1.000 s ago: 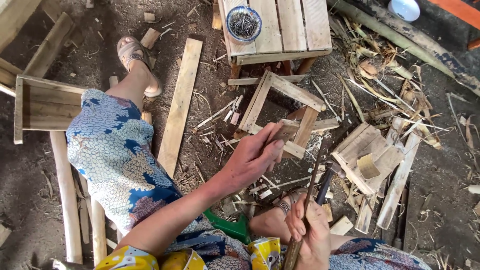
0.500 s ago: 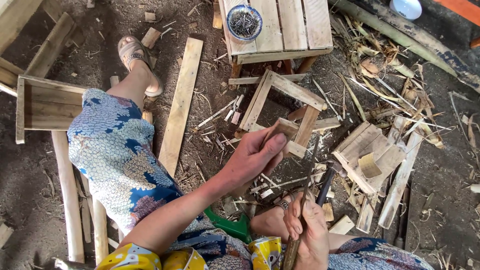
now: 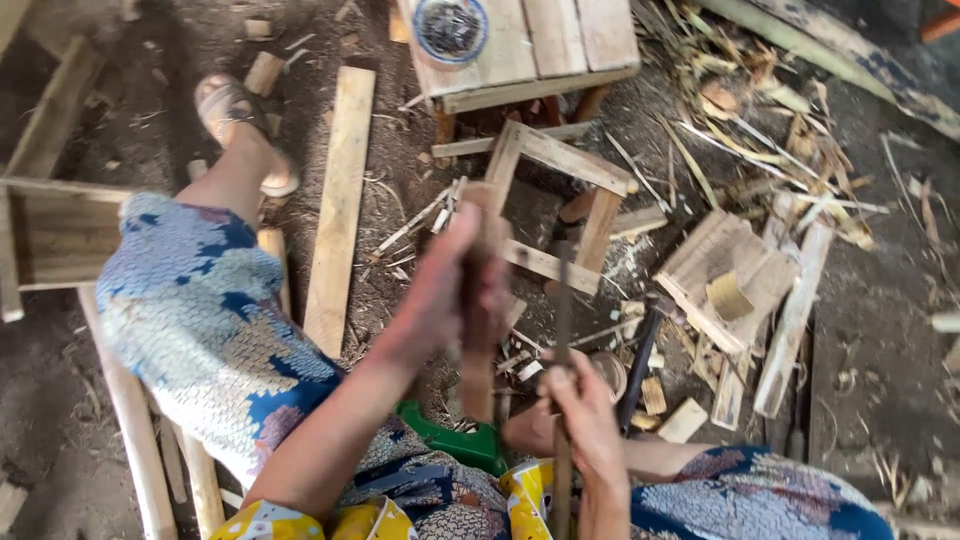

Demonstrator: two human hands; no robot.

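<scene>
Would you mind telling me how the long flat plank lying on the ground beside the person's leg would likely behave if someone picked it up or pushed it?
The plank looks like a thin, straight board, so probably stiff and fairly light. Lying flat on the dirt, it should slide, not roll. Its rough, unfinished surface suggests it would not be slippery.

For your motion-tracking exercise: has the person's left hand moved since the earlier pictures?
Yes. The left hand has pulled back from the small wooden frame, nearer the person's body, gripping a wood strip.

left hand [image 3: 455, 300] motion-blurred, wooden strip [image 3: 480, 300] mostly hidden
</scene>
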